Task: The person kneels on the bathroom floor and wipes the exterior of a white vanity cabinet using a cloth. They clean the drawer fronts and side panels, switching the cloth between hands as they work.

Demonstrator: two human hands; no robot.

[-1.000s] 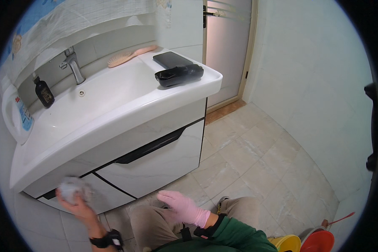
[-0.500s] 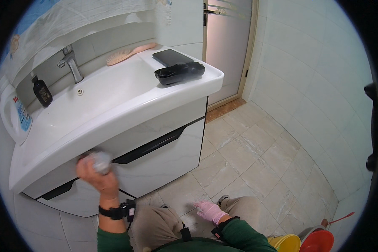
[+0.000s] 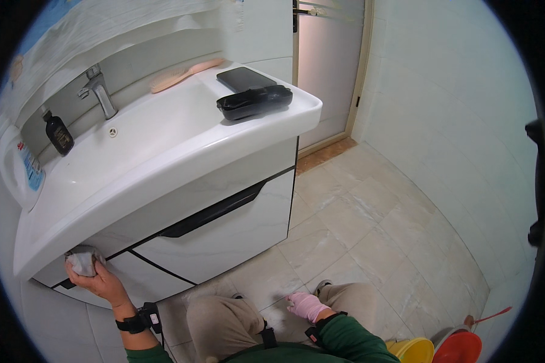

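Note:
My bare left hand is closed around a crumpled greyish-white cloth. The cloth is pressed to the front of the white vanity cabinet, just under the basin's edge at the left end and above a black recessed handle. A pink glove covers my right hand, which hangs between my knees over the floor. Its fingers are loosely apart with nothing seen in them. Over the cabinet lies the white washbasin.
On the basin stand a white detergent bottle, a dark bottle and a faucet. A pink hairbrush, a black flat device and a black case lie farther right. Yellow and red buckets stand at lower right.
My left hand has moved left and down along the cabinet front with the cloth. My right hand has shifted slightly right, staying between the knees.

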